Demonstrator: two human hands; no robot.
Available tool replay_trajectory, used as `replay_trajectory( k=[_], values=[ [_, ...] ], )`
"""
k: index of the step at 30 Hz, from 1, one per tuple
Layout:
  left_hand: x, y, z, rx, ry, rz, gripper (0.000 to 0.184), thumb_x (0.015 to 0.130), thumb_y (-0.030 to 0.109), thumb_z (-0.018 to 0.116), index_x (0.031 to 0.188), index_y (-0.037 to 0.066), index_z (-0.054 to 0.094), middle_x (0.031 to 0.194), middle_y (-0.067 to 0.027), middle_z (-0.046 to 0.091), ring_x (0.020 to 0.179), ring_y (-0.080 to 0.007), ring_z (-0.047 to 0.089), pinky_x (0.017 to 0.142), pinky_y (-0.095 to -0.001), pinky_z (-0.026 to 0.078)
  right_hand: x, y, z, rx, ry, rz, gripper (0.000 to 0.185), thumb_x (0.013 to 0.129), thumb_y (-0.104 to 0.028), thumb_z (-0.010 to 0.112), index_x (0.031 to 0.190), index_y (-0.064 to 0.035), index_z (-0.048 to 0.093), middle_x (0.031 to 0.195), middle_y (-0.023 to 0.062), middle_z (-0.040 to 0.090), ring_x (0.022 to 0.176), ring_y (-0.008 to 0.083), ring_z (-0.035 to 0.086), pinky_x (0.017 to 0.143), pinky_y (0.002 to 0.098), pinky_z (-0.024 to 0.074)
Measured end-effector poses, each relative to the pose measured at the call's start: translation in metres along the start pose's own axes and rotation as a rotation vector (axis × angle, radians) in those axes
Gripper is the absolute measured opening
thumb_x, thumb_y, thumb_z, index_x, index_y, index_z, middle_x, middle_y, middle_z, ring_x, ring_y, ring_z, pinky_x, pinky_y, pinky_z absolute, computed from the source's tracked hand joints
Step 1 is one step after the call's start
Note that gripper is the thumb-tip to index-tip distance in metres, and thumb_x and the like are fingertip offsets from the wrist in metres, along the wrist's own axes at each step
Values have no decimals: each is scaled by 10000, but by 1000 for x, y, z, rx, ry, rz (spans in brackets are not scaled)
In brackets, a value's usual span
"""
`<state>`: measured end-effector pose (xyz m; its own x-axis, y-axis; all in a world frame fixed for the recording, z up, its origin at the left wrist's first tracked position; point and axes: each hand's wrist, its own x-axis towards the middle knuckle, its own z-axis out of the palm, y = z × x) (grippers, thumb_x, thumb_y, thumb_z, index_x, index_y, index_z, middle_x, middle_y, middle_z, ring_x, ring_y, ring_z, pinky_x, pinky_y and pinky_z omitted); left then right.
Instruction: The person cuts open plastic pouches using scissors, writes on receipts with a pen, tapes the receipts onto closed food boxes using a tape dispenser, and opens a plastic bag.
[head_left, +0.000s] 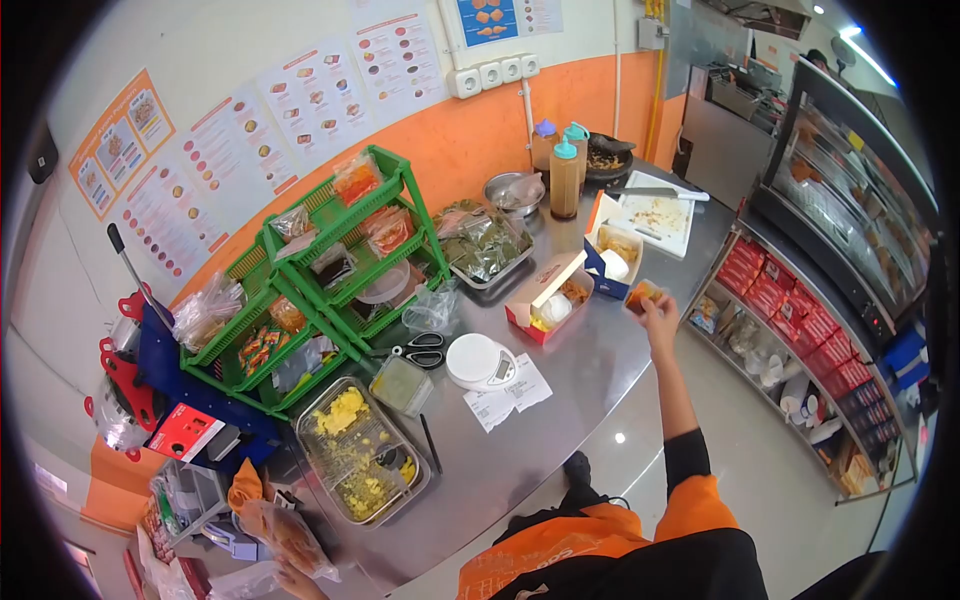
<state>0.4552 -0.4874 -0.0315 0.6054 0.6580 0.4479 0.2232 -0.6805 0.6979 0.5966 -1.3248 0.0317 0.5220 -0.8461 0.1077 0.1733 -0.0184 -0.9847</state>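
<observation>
My right hand [657, 318] is closed on a small clear packet with orange-red contents [643, 296], held beside the table's right edge. Just left of it, an open blue food box [615, 262] and an open red food box [551, 305] hold food with a white portion in each. At the bottom left, my left hand [298, 582] is partly visible at the lower end of a clear plastic bag [285, 538]; its fingers are too unclear to read. A white scale [480, 361] and paper receipts [510, 394] lie on the steel table.
Green stacked baskets [350, 250] hold packets. A tray of yellow food [360, 450], scissors [424, 350], squeeze bottles [565, 180], a knife [645, 192] on a white board [660, 220] and a pan [607, 160] are on the table. A glass display cabinet [850, 190] stands right.
</observation>
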Motion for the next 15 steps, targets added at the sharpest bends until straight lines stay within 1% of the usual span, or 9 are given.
replay_trajectory(
  k=[2,4,5,7,8,11,13,14,15],
  values=[
    [-7,8,-1,-6,-41,-46,462,926,334,588,1033,-116,603,923,-229,636,814,-274,569,760,-389,439,59,22,22,-117,11,-116,240,814,-125,665,777,-33,446,790,94,574,714,161,590,540,298,481],
    [-19,39,3,27,-53,-54,444,927,325,589,1003,-112,606,890,-219,639,787,-267,567,747,-389,442,123,60,48,-237,45,-248,279,778,-138,682,687,-31,441,689,93,541,626,154,540,523,314,427],
    [-25,57,3,53,-58,-59,435,927,320,590,988,-110,607,874,-214,640,774,-263,565,741,-389,444,137,55,60,-335,39,-305,281,770,-141,685,680,-31,443,659,91,524,602,164,518,530,324,415],
    [-30,60,10,37,-76,-29,375,926,265,593,987,-105,607,875,-210,646,783,-258,579,743,-375,461,157,53,81,-528,14,-416,283,755,-147,689,666,-31,447,600,88,491,556,184,474,544,343,391],
    [-34,63,13,32,-84,-15,346,926,238,594,986,-103,606,876,-208,648,787,-255,586,744,-368,469,177,69,86,-570,-86,-366,246,747,-186,690,712,-10,522,618,113,546,591,240,554,590,364,441],
    [-46,86,18,150,-174,-46,356,921,233,589,1044,-101,599,934,-229,654,863,-295,617,794,-376,467,195,84,101,-761,-169,-381,245,770,-233,670,793,-2,592,695,161,622,704,304,635,644,415,482],
    [-51,90,19,239,-185,-35,353,913,221,589,1072,-94,593,966,-247,646,890,-349,616,812,-396,462,186,59,97,-1004,-213,-431,262,827,-278,630,881,-21,628,830,214,656,784,330,661,650,428,494],
    [-53,92,20,282,-184,-32,354,909,216,589,1086,-91,591,982,-256,642,904,-376,615,821,-406,459,175,36,90,-1113,-253,-438,261,854,-272,590,890,-16,625,832,210,658,770,340,655,653,434,496],
    [-55,96,21,373,-95,-67,350,907,209,586,1097,-85,587,1001,-269,632,920,-405,600,826,-420,455,162,24,85,-1214,-298,-455,266,881,-265,549,899,-10,621,834,206,659,757,351,648,656,440,498]
  ],
)
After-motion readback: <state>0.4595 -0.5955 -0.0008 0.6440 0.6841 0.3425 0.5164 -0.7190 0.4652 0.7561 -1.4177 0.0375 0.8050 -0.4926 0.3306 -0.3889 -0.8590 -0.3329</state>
